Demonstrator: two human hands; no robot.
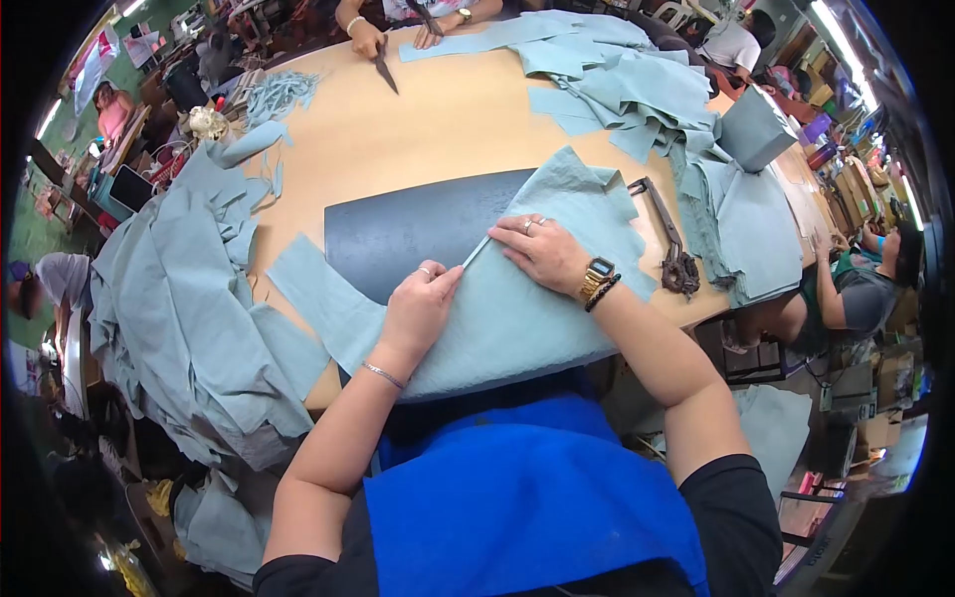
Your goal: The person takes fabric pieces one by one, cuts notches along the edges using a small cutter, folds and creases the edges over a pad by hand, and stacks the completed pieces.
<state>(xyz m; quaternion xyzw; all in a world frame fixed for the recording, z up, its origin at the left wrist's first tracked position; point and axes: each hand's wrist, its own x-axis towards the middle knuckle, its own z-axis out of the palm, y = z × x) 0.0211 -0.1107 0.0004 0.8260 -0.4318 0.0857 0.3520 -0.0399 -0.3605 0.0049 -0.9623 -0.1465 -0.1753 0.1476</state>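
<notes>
A pale blue-green cloth [517, 328] lies over a dark grey board [398, 234] on the table in front of me. Along its left side the edge is turned into a narrow fold. My left hand [420, 306] pinches this fold at its lower end, thumb and fingers closed. Further up the same edge, my right hand [542, 254] grips the fold with bent fingers, its palm over the cloth; the thumb is hidden. A loose strip of the same fabric [323, 298] sticks out left of my left hand. Dark scissors with wrapped handles [668, 239] lie right of my right hand.
Heaped fabric [189, 308] hangs over the table's left edge. More cut pieces [637, 95] and a stacked pile [751, 234] lie right. Across the wooden table [438, 119], a co-worker's hand [366, 42] holds scissors [385, 72]. Another person [856, 289] sits at the right.
</notes>
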